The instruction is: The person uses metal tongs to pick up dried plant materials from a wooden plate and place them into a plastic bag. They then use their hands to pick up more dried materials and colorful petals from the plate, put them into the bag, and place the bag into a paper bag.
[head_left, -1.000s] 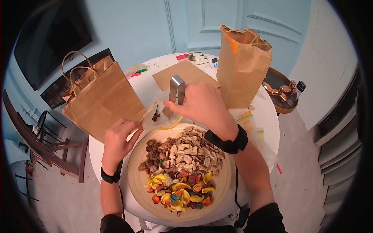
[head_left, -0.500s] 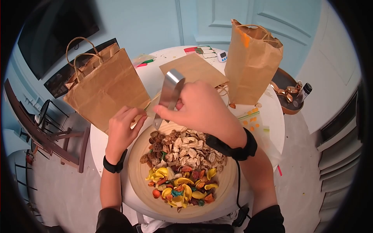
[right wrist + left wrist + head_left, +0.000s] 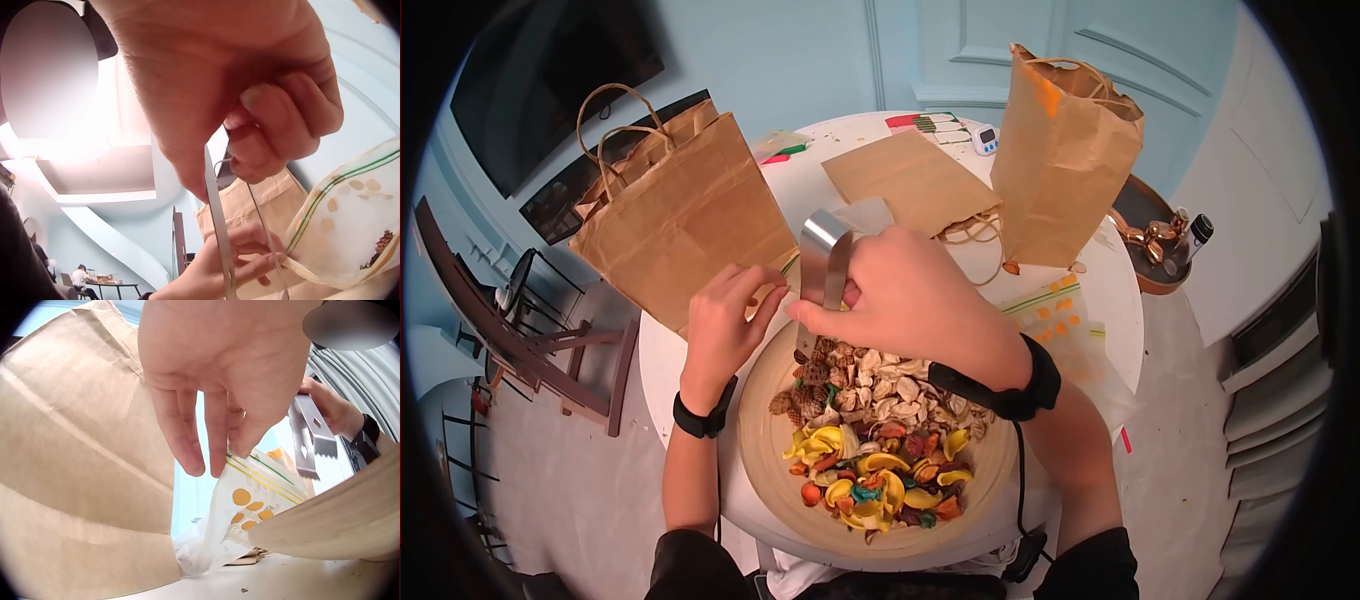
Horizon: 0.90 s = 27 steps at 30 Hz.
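Note:
My right hand point(image 3: 915, 305) grips a pair of metal tongs point(image 3: 824, 255), whose toothed tips point down over small pine cones point(image 3: 815, 385) at the far left of a round wooden tray point(image 3: 762, 460). In the left wrist view the tong tips stand apart with nothing between them. My left hand point(image 3: 725, 325) pinches the top edge of a clear zip bag point(image 3: 250, 503) with orange dots, beside the tray. A pine cone point(image 3: 384, 240) shows inside the bag. Pale dried pods point(image 3: 890, 385) and colourful dried petals point(image 3: 880, 485) also lie on the tray.
Brown paper bags stand at left point(image 3: 690, 215) and right point(image 3: 1068, 165) on the white table point(image 3: 1115, 345). A flat paper bag point(image 3: 910, 180) lies between them, near a small timer point(image 3: 985, 139). Another dotted zip bag point(image 3: 1050, 310) lies right of the tray.
My right hand has brought the tongs from the zip bag's mouth back toward me, over the pine cones on the tray. My left hand keeps its pinch on the bag. The head view has shifted slightly.

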Tool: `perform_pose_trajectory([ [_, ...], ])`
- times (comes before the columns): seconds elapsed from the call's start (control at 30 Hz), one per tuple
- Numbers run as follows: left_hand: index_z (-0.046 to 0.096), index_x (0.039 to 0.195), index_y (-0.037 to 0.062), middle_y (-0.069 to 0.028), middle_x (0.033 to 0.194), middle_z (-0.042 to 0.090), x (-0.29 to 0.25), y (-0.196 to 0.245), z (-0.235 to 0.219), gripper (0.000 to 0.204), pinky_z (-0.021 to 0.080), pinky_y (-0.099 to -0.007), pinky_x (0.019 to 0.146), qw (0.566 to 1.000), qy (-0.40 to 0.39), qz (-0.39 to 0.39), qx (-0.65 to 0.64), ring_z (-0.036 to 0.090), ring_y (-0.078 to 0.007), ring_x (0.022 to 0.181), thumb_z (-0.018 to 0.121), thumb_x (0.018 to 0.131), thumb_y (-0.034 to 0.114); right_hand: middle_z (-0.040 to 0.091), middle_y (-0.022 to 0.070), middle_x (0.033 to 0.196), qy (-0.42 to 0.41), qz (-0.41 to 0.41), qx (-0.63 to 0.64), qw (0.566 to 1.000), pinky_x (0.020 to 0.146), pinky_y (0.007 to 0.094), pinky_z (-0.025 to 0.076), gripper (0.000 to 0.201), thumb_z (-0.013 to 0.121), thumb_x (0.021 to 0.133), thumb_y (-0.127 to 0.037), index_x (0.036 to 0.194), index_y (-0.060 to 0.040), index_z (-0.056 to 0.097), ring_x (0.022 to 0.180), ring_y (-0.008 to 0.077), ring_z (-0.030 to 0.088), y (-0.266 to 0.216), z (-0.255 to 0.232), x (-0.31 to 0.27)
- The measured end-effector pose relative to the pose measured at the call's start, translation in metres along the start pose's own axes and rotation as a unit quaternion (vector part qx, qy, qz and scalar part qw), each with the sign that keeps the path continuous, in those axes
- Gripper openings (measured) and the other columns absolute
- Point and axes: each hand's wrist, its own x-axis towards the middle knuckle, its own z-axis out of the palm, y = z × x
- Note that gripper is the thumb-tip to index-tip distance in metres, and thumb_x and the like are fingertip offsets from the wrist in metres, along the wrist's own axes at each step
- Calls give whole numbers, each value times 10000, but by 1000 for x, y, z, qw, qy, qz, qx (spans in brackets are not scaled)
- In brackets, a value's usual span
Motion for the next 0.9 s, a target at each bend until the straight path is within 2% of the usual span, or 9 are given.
perform_pose_trajectory([
  [0.13,712,962,71,-81,848,702,0,-1,0,96,561,-342,612,1000,-1,-7,-4,672,-243,717,768,884,74,671,199,657,-66,10,-54,996,645,460,577,501,771,808,-456,739,37,719,666,391,701,7,10,3],
  [0.23,711,962,67,-78,854,707,0,-2,2,106,562,-340,612,1000,3,-7,-16,672,-242,721,775,879,75,672,204,662,-58,3,-45,997,650,466,578,493,775,810,-446,744,40,722,670,389,704,12,17,3],
  [0.33,710,968,69,-72,864,714,0,-3,3,123,562,-337,613,1000,1,-3,-22,673,-239,725,786,871,79,494,139,455,22,-58,-32,998,502,423,463,661,730,867,-514,534,33,566,450,349,536,23,31,2],
  [0.53,701,964,75,-59,880,723,1,-1,2,154,570,-329,622,1000,-14,-8,-7,674,-224,731,807,853,91,530,147,490,16,-34,-8,999,523,424,481,618,735,864,-510,600,34,605,476,355,561,23,22,4],
  [0.63,699,955,78,-54,877,723,0,-2,4,155,570,-328,623,1000,-11,-6,-4,673,-221,728,811,849,92,666,179,642,-33,27,-1,999,643,457,569,463,781,819,-432,759,23,727,656,377,698,13,7,5],
  [0.73,699,950,78,-53,870,721,0,-3,5,151,569,-329,622,1000,-8,-3,-4,672,-223,726,811,849,91,570,130,513,15,-23,-16,999,548,419,505,592,731,872,-500,619,25,630,508,344,602,22,14,4],
  [0.83,697,944,76,-54,865,721,1,-2,6,147,570,-330,621,1000,-9,-1,-5,674,-224,732,810,851,90,572,123,510,-13,-36,-55,998,551,414,508,585,730,876,-495,621,22,634,514,339,611,27,25,5],
  [0.9,695,941,74,-54,865,722,1,-1,6,145,572,-331,622,1000,-8,-4,-6,675,-224,738,809,852,90,567,131,514,16,-51,-38,998,550,415,504,592,728,878,-497,611,22,627,520,341,607,32,35,4],
])
